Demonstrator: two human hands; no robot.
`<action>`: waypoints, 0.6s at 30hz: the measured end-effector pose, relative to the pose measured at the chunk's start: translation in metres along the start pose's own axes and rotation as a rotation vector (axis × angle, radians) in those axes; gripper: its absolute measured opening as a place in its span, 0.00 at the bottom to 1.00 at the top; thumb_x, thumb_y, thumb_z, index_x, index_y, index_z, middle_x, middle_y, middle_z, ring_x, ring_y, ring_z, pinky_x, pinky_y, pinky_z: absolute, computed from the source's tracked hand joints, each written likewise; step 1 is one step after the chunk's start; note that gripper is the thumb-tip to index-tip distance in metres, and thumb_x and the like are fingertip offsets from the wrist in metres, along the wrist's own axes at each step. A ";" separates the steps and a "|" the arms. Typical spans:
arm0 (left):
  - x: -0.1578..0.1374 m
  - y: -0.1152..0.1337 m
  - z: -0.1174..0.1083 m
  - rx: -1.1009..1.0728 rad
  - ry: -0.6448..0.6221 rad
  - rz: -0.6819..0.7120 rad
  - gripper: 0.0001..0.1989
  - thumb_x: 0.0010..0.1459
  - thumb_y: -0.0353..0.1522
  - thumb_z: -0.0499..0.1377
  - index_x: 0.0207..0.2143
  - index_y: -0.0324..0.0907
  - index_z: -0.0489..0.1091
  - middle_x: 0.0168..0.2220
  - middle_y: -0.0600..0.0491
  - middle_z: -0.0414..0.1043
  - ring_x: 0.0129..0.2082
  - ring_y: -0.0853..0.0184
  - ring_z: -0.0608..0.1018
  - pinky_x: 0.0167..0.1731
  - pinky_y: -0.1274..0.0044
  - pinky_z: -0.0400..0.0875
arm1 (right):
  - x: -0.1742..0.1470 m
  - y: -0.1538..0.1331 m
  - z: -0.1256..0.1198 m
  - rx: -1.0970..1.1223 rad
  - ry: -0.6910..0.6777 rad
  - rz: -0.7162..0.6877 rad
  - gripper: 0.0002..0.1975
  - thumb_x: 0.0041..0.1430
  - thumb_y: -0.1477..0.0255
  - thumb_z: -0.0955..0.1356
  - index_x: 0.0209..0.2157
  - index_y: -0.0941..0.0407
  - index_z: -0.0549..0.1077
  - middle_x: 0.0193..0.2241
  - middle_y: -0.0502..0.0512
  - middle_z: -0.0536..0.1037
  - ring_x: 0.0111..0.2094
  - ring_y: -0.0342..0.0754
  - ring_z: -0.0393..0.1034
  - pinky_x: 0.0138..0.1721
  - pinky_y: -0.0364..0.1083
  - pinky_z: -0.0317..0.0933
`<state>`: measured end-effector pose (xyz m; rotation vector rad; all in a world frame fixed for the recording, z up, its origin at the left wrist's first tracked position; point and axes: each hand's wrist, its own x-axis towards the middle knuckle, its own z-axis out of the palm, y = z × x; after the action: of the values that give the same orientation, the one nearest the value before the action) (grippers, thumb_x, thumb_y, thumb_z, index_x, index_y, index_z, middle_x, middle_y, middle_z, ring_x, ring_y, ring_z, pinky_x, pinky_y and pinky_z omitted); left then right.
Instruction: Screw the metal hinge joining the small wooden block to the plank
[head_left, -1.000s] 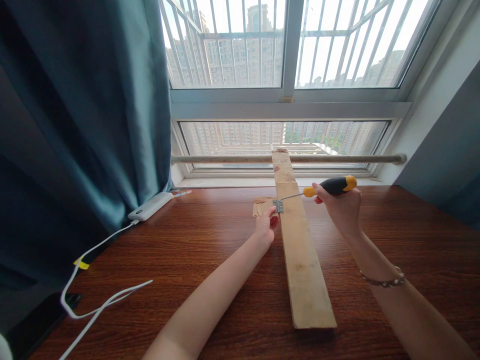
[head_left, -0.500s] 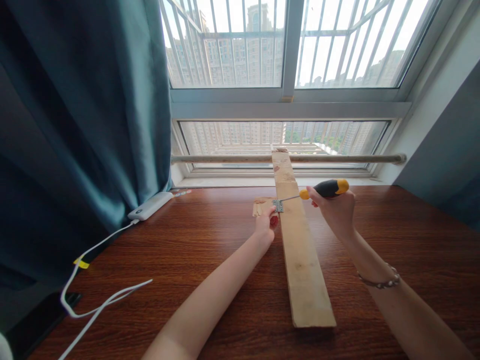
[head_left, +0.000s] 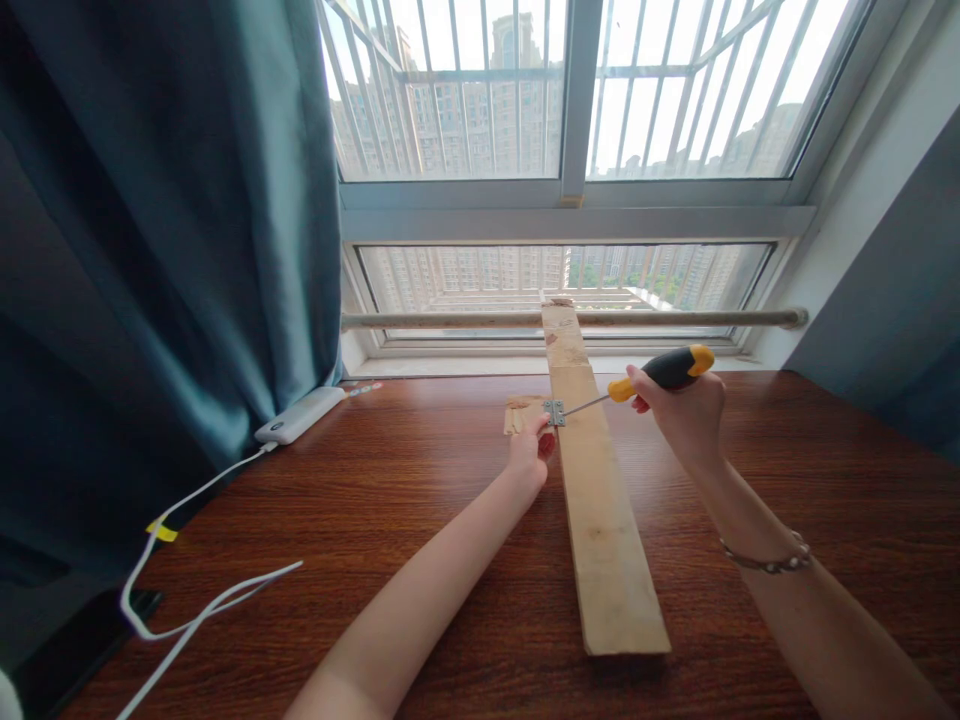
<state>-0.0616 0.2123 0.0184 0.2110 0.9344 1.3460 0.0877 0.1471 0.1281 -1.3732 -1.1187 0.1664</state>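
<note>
A long pale wooden board (head_left: 611, 520) lies lengthwise on the table, its far end by the window rail. A small metal hinge (head_left: 554, 412) spans the board's left edge and a short wooden piece (head_left: 517, 414) beside it. My left hand (head_left: 532, 452) is closed at the hinge, fingertips on its left side; its lower fingers are partly hidden. In my right hand (head_left: 688, 412) is a yellow-and-black screwdriver (head_left: 664, 370), gripped by the handle and slanting down to the left. The screwdriver's tip is at the hinge's right side; whether it sits in a screw is too small to tell.
The brown wood-grain table (head_left: 420, 520) reaches to the window sill. On the left are a white power strip or adapter (head_left: 301, 415), a white cable (head_left: 187, 495) and a dark blue curtain (head_left: 172, 200). A horizontal rail (head_left: 675, 319) crosses the window (head_left: 457, 120).
The screwdriver's tip has shifted from the upper to the lower part of the hinge's right side. My right hand has moved slightly to the right; my left hand stays put.
</note>
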 end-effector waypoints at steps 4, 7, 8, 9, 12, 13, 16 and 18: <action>-0.002 0.001 0.002 0.005 0.012 -0.001 0.06 0.46 0.21 0.62 0.27 0.37 0.68 0.22 0.55 0.71 0.16 0.76 0.70 0.15 0.85 0.62 | -0.004 -0.004 -0.001 -0.058 -0.042 -0.007 0.15 0.44 0.63 0.72 0.14 0.60 0.72 0.12 0.52 0.72 0.17 0.46 0.71 0.22 0.41 0.64; -0.005 0.002 0.003 0.004 0.007 -0.001 0.06 0.47 0.21 0.62 0.26 0.37 0.68 0.22 0.55 0.71 0.16 0.76 0.70 0.14 0.86 0.61 | -0.005 -0.004 0.000 -0.057 -0.071 -0.022 0.14 0.44 0.64 0.72 0.15 0.59 0.73 0.12 0.52 0.73 0.17 0.46 0.71 0.23 0.41 0.64; -0.006 0.002 0.003 0.002 0.004 0.000 0.06 0.47 0.21 0.62 0.26 0.37 0.68 0.22 0.54 0.71 0.16 0.76 0.70 0.14 0.86 0.61 | -0.006 -0.004 0.001 -0.056 -0.074 -0.026 0.14 0.44 0.64 0.72 0.15 0.59 0.73 0.12 0.51 0.73 0.18 0.46 0.71 0.23 0.41 0.64; -0.007 0.002 0.003 0.000 0.002 -0.001 0.06 0.47 0.21 0.62 0.26 0.36 0.68 0.22 0.54 0.71 0.16 0.77 0.70 0.14 0.86 0.61 | -0.006 -0.004 0.001 -0.060 -0.076 -0.031 0.14 0.44 0.64 0.72 0.15 0.59 0.73 0.12 0.51 0.72 0.17 0.46 0.71 0.23 0.41 0.64; -0.007 0.003 0.004 -0.002 0.002 -0.003 0.05 0.47 0.21 0.62 0.27 0.36 0.69 0.23 0.54 0.71 0.16 0.77 0.69 0.14 0.86 0.61 | -0.006 -0.003 0.001 -0.060 -0.094 -0.041 0.13 0.44 0.64 0.72 0.16 0.59 0.73 0.12 0.51 0.72 0.17 0.46 0.70 0.21 0.41 0.63; -0.007 0.003 0.003 -0.001 0.001 -0.004 0.05 0.47 0.21 0.62 0.27 0.36 0.69 0.23 0.54 0.71 0.16 0.77 0.69 0.14 0.86 0.61 | -0.006 -0.002 0.002 -0.049 -0.108 -0.036 0.13 0.43 0.64 0.72 0.16 0.59 0.73 0.12 0.52 0.72 0.16 0.46 0.70 0.20 0.41 0.62; -0.006 0.002 0.002 0.003 -0.004 -0.004 0.05 0.47 0.22 0.62 0.27 0.36 0.69 0.23 0.54 0.72 0.17 0.77 0.70 0.14 0.86 0.61 | -0.006 -0.001 0.003 0.028 -0.170 0.004 0.13 0.43 0.64 0.72 0.19 0.60 0.74 0.13 0.52 0.73 0.15 0.45 0.69 0.18 0.41 0.62; -0.004 0.001 0.002 0.002 -0.013 -0.001 0.05 0.47 0.22 0.63 0.27 0.36 0.69 0.24 0.53 0.72 0.17 0.77 0.70 0.15 0.86 0.61 | -0.007 -0.002 0.004 0.132 -0.240 0.037 0.12 0.44 0.65 0.72 0.23 0.61 0.76 0.15 0.53 0.74 0.15 0.45 0.68 0.16 0.40 0.61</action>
<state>-0.0612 0.2092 0.0221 0.2207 0.9246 1.3412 0.0805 0.1441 0.1252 -1.2792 -1.2579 0.4337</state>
